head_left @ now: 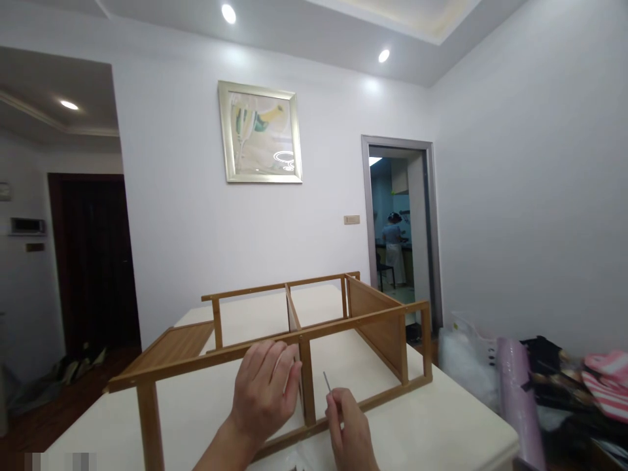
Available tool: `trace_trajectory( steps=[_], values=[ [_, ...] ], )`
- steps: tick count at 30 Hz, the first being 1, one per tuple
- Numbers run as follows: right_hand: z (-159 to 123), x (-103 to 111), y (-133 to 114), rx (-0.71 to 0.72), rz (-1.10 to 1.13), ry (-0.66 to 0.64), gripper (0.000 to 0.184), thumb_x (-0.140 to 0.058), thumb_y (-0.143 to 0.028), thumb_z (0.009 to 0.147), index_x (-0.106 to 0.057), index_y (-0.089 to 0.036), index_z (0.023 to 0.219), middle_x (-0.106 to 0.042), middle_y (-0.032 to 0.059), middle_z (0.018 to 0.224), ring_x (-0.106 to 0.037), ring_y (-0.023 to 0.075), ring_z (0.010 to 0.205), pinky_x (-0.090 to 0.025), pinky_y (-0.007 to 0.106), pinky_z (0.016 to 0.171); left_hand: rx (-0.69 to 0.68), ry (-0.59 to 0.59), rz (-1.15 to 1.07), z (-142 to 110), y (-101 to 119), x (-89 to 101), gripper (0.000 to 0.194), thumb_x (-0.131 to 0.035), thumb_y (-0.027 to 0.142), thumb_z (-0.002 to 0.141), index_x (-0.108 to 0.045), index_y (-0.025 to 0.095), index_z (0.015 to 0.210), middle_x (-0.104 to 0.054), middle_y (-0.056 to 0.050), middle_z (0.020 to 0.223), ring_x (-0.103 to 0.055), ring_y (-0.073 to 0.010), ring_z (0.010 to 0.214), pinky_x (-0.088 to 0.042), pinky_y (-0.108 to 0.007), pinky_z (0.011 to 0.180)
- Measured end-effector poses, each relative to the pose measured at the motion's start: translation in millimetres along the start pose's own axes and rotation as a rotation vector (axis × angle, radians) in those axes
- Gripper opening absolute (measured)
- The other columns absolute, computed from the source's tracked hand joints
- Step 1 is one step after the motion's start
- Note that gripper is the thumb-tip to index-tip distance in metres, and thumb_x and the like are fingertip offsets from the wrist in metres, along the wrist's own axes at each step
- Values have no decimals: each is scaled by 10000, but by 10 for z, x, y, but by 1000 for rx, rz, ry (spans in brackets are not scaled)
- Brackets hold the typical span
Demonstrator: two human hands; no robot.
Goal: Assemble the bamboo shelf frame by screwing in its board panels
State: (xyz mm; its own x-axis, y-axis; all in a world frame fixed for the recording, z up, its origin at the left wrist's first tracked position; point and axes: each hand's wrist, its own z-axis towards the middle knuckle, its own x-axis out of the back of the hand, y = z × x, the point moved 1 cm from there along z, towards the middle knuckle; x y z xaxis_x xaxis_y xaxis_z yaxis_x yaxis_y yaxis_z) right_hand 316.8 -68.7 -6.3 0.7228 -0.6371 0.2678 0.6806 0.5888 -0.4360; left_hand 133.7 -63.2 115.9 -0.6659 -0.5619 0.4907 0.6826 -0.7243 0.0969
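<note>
Right hand (349, 425) pinches a thin metal rod (326, 381), likely a hex key or small tool (too thin to tell which), between thumb and fingertips, tip pointing up and slightly left. Left hand (265, 389) is wrapped around the centre upright of a bamboo shelf frame (304, 337), fingers curled over the post just below the front top rail, thumb side toward the camera. The rod's tip sits just beside that upright, to its right, not touching it.

The frame lies on a white table (441, 418), open side up: long rails front and back, a middle divider, a solid panel at each end. To the right of the table, a clear plastic bag (461, 356), a lilac roll (517, 392) and a pile of dark and pink-striped items. On the wall behind, a framed picture (260, 133). Through the far doorway (400, 216) a person (392, 245) stands in another room.
</note>
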Motion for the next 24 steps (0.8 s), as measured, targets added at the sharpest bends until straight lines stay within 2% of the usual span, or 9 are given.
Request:
trace_trajectory(
  steps=[2,4,7,10,14,16,24],
  values=[
    [1,21,-8,-23,16,-23,173,-381,-240,1009,-502,-233,885,-570,8,735,-579,147,627,-451,236,587,30,54,55,194,23,-33,316,-550,344,914,-673,199,1166,-676,-154,1146,-553,-333,1157,-323,-490,1069],
    [-1,34,-10,-29,36,-21,180,-376,-243,1011,-510,-233,890,-572,12,742,-578,151,640,-460,239,610,45,16,100,306,22,-117,358,-551,390,909,-660,169,1169,-672,-174,1106,-569,-346,1103,-332,-493,1032],
    [-8,33,3,-41,49,13,195,-373,-261,1013,-518,-232,886,-565,12,739,-562,147,629,-463,239,616,44,-50,238,327,-3,-257,401,-524,440,918,-650,146,1160,-681,-161,942,-599,-316,909,-371,-461,884],
    [-13,31,7,-42,56,65,184,-389,-272,1009,-522,-229,888,-565,8,734,-551,143,610,-462,237,602,-24,-3,388,275,-20,-329,389,-492,423,940,-639,131,1152,-678,-131,862,-578,-273,813,-350,-424,799],
    [13,70,-38,14,61,115,136,-433,-254,997,-524,-225,900,-571,-5,725,-558,135,600,-468,230,589,-128,147,490,265,6,-314,294,-503,344,946,-637,125,1090,-662,-84,798,-552,-233,760,-343,-389,756],
    [35,98,-66,40,62,144,119,-443,-248,994,-526,-223,912,-581,-6,733,-564,132,597,-472,227,582,-159,184,504,284,28,-295,271,-516,326,940,-637,121,1068,-648,-70,769,-544,-224,739,-344,-378,738],
    [39,148,-126,25,23,211,91,-471,-241,991,-550,-214,952,-620,12,789,-607,130,641,-500,224,614,-138,186,498,307,69,-262,255,-547,326,929,-639,119,1046,-633,-57,752,-546,-216,727,-346,-365,715]
  ],
)
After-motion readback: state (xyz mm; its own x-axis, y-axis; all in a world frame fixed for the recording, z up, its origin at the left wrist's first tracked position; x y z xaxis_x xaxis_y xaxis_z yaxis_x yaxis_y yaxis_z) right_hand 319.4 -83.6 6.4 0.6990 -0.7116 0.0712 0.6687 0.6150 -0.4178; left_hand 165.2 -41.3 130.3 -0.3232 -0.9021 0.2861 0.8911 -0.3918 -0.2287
